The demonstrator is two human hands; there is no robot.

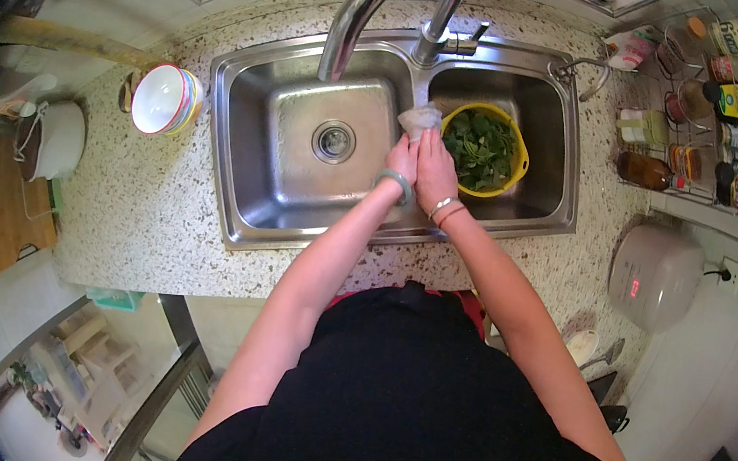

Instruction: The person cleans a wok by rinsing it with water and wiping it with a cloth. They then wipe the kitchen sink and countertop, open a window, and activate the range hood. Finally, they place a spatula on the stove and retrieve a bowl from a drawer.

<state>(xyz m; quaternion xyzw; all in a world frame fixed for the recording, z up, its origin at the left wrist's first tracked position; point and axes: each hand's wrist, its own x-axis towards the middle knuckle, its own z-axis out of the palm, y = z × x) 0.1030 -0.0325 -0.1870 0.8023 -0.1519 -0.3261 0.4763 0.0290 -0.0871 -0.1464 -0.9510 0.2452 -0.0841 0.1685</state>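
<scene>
Over the divider between the two sink bowls, my left hand (402,162) and my right hand (437,169) are pressed close together. Between their fingers is a crumpled whitish cloth (420,119), its upper part sticking out beyond the fingertips; the rest is hidden by the hands. Just right of my right hand, a yellow basket (523,165) full of green leaves (479,149) sits in the right bowl (549,124). On the other side, the left bowl (285,124) shows a wet bottom with a round drain (333,141).
A chrome faucet (351,25) arches over the left bowl. Stacked colourful bowls (161,99) stand on the speckled counter (134,188) at left. Bottles and jars fill a wire rack (694,135) at right, with a pale appliance (655,278) nearer me.
</scene>
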